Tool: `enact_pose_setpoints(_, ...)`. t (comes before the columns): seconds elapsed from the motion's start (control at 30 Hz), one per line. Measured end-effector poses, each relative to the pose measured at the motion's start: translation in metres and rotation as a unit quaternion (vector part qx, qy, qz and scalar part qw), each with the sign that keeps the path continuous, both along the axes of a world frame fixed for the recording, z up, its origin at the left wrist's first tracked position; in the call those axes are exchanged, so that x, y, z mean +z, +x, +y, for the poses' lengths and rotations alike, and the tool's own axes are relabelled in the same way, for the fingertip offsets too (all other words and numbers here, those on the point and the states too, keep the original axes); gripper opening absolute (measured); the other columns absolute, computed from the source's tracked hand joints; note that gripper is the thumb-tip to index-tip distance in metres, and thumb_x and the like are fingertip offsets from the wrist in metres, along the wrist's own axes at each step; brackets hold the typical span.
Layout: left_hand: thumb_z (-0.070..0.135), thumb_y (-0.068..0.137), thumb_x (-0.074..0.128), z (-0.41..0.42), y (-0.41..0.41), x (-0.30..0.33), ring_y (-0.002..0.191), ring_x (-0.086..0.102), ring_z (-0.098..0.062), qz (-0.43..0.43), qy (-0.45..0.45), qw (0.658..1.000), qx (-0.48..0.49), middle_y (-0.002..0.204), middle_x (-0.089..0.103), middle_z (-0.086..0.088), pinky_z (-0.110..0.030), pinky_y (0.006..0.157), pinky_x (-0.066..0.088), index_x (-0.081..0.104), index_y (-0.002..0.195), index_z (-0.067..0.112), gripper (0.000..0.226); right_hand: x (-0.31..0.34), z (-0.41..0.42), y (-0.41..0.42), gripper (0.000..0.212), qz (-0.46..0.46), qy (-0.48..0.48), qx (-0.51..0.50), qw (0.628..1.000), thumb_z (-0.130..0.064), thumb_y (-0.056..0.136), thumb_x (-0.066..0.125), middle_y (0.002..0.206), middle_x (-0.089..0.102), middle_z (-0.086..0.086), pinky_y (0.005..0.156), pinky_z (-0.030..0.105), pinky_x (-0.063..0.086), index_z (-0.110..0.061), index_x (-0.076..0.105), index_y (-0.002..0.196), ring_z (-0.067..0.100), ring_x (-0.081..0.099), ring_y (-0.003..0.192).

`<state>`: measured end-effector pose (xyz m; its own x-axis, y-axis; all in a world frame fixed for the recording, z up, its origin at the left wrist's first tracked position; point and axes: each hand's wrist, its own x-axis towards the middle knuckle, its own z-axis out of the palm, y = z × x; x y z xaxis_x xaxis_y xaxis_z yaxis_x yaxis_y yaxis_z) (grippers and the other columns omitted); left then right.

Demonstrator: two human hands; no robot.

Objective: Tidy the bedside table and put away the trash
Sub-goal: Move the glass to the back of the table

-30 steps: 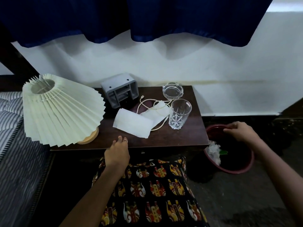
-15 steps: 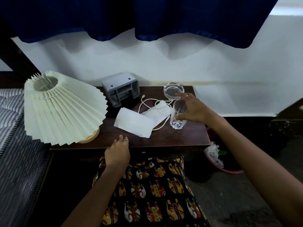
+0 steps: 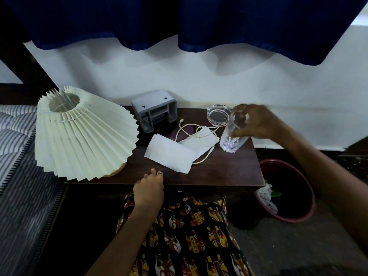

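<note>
Currently: right hand (image 3: pixel 256 122) fingers (image 3: pixel 238 134) clamped on glass (image 3: pixel 232 136), tilted over worktop (image 3: pixel 229 168) back-right | left hand (image 3: pixel 148 189) loosely curled, grasped nothing | best kept upright, clear of ashtray (image 3: pixel 218 116) and cable (image 3: pixel 199 136).

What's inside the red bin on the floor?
The bin holds crumpled white paper and a green scrap near its left wall. The rest is dark; the table edge hides its near-left rim.
</note>
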<state>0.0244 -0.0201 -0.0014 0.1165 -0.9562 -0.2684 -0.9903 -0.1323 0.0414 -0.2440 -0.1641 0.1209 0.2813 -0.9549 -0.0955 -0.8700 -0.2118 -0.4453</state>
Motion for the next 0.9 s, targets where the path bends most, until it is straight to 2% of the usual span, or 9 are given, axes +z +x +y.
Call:
enact_pose_setpoints(0.03,0.026,0.096,0.049,0.000,0.000,0.001,0.122,0.051,-0.023,0.002,0.002,1.000,0.002,0.149,0.037,-0.004,-0.034,0.090,0.046,0.039,0.136,0.017,0.043,0.011,-0.006,-0.001,0.049,0.012,-0.014,0.002,1.000,-0.023,0.061,0.087,0.101,0.064,-0.001,0.063,0.003,0.039,-0.017,0.062,0.102,0.013,0.057,0.077)
enact_pose_setpoints(0.07,0.026,0.096,0.049,0.000,-0.001,0.002,0.121,0.052,-0.023,0.004,0.003,1.000,0.005,0.149,0.038,-0.004,-0.034,0.090,0.046,0.040,0.136,0.017,0.042,0.020,-0.013,-0.001,0.058,0.024,-0.030,0.002,0.999,-0.026,0.062,0.087,0.106,0.063,0.003,0.069,0.012,0.042,-0.017,0.060,0.112,0.015,0.056,0.081)
enact_pose_setpoints(0.13,0.026,0.096,0.050,0.000,-0.001,0.003,0.121,0.052,-0.022,0.006,0.000,1.000,0.010,0.148,0.039,-0.003,-0.033,0.089,0.047,0.040,0.136,0.018,0.042,0.035,-0.028,0.001,0.065,0.031,-0.061,-0.005,0.998,-0.030,0.063,0.085,0.114,0.062,0.010,0.076,0.024,0.043,-0.019,0.057,0.120,0.018,0.055,0.086)
enact_pose_setpoints(0.27,0.027,0.095,0.051,0.000,-0.002,0.007,0.118,0.055,-0.022,0.013,-0.006,1.000,0.018,0.144,0.045,-0.002,-0.032,0.087,0.047,0.044,0.133,0.019,0.040,0.040,-0.061,0.016,0.068,0.023,-0.095,-0.021,0.995,-0.030,0.065,0.085,0.122,0.061,0.012,0.078,0.021,0.037,-0.012,0.055,0.124,0.017,0.053,0.088)
enact_pose_setpoints(0.33,0.027,0.094,0.052,0.000,-0.001,0.008,0.116,0.056,-0.021,0.015,-0.009,1.000,0.021,0.142,0.048,-0.001,-0.032,0.087,0.047,0.046,0.131,0.021,0.038,0.030,-0.077,0.023,0.070,0.013,-0.090,-0.045,0.995,-0.032,0.065,0.085,0.123,0.061,0.013,0.079,0.022,0.037,-0.011,0.054,0.124,0.022,0.057,0.098)
enact_pose_setpoints(0.47,0.029,0.094,0.052,-0.002,0.000,0.009,0.116,0.056,-0.020,0.014,-0.005,1.000,0.021,0.143,0.047,0.001,-0.032,0.087,0.047,0.047,0.130,0.023,0.036,0.002,-0.101,0.034,0.073,0.003,-0.082,-0.073,0.994,-0.031,0.062,0.086,0.123,0.060,0.019,0.088,0.034,0.046,-0.007,0.055,0.124,0.032,0.058,0.109)
enact_pose_setpoints(0.67,0.032,0.094,0.052,-0.006,0.001,0.011,0.113,0.059,-0.019,0.006,-0.010,1.000,0.018,0.136,0.053,0.002,-0.029,0.083,0.048,0.047,0.129,0.025,0.036,-0.024,-0.126,0.041,0.079,0.023,-0.039,-0.102,0.994,-0.040,0.057,0.087,0.126,0.056,0.018,0.093,0.039,0.050,-0.018,0.053,0.125,0.033,0.058,0.109)
enact_pose_setpoints(0.9,0.033,0.094,0.052,-0.006,0.003,0.008,0.113,0.059,-0.019,0.008,-0.012,1.000,0.018,0.137,0.053,0.001,-0.030,0.083,0.048,0.045,0.131,0.025,0.038,-0.038,-0.140,0.044,0.079,0.026,-0.011,-0.103,0.994,-0.039,0.055,0.088,0.127,0.057,0.016,0.090,0.036,0.049,-0.020,0.055,0.124,0.031,0.058,0.109)
